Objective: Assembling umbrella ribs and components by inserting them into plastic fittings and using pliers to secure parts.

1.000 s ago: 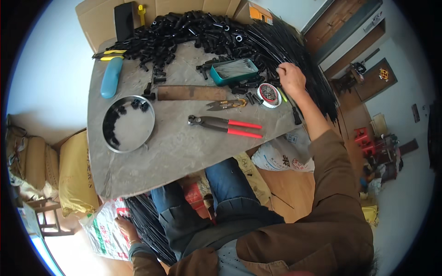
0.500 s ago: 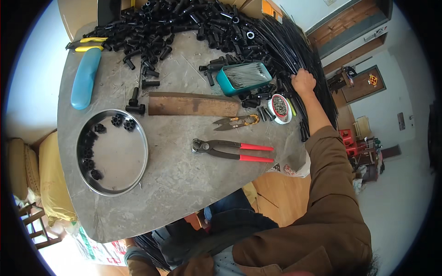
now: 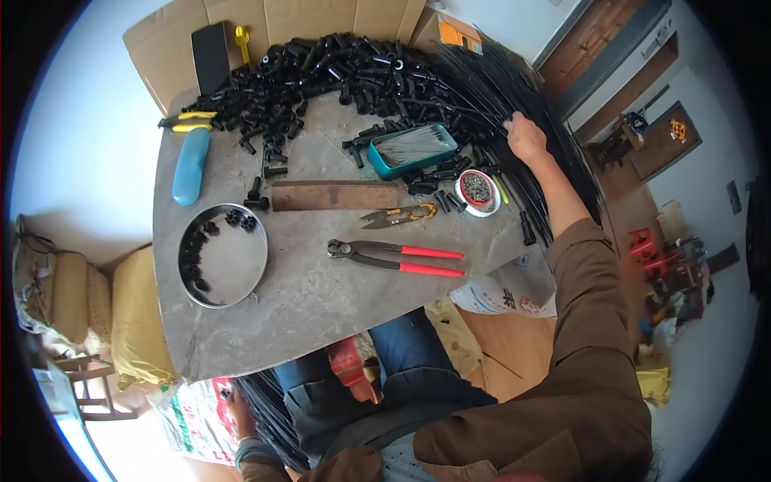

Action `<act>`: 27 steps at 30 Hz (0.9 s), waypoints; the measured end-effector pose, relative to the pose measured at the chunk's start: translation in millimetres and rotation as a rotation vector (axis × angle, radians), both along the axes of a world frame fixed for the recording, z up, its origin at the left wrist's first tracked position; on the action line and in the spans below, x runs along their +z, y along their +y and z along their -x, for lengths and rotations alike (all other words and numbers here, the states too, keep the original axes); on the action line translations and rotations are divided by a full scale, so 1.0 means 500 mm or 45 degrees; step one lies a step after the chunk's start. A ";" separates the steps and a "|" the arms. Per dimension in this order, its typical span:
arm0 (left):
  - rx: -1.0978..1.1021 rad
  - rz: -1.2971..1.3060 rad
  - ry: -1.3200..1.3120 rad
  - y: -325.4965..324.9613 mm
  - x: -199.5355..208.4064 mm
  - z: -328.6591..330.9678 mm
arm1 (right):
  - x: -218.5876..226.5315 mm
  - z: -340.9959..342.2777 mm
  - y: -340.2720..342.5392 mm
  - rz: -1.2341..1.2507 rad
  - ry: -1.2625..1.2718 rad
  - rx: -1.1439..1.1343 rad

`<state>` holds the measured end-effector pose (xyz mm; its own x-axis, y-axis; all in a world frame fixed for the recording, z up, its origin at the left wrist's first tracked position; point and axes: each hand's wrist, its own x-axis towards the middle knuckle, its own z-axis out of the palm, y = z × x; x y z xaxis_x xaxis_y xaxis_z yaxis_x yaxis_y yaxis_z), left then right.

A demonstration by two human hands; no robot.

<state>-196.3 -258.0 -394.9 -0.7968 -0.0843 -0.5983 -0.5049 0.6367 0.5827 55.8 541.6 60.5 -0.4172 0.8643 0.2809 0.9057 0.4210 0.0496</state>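
The right hand, fingers curled in, touches the black rods along the right edge of the tabletop, probably aligned to stay untangled; whether it pinches one, I cannot tell. The left hand hangs low beside a dark bundle, its grip unclear. Outward, a teal box and round tray presumably keep small pieces from scattering.
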 end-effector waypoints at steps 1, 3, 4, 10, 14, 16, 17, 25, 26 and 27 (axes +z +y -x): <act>0.042 -0.110 -0.001 -0.020 0.009 -0.004 | 0.011 0.020 -0.010 -0.003 0.033 0.110; 0.008 -0.196 -0.075 0.043 0.106 -0.039 | 0.061 0.031 -0.046 -0.019 0.069 0.183; 0.012 -0.228 -0.081 0.048 0.140 -0.051 | 0.086 0.044 -0.061 -0.018 0.102 0.206; -0.104 -0.303 -0.167 0.097 0.257 -0.118 | 0.231 0.017 0.020 -0.063 0.465 0.457; -0.375 -0.485 -0.031 0.200 0.406 -0.169 | 0.352 0.018 -0.032 -0.253 0.326 0.497; -0.745 -0.495 0.207 0.274 0.518 -0.192 | 0.389 0.016 -0.012 -0.339 0.225 0.538; -0.784 -0.450 0.259 0.308 0.581 -0.210 | 0.400 0.027 -0.031 -0.342 0.241 0.553; -1.513 -1.174 0.267 0.556 0.981 -0.278 | 0.503 0.069 -0.208 -0.485 -0.060 0.528; -1.557 -1.327 0.120 0.590 1.017 -0.286 | 0.508 0.072 -0.241 -0.519 -0.019 0.583; -1.573 -1.461 -0.010 0.618 1.055 -0.294 | 0.512 0.080 -0.294 -0.545 0.046 0.673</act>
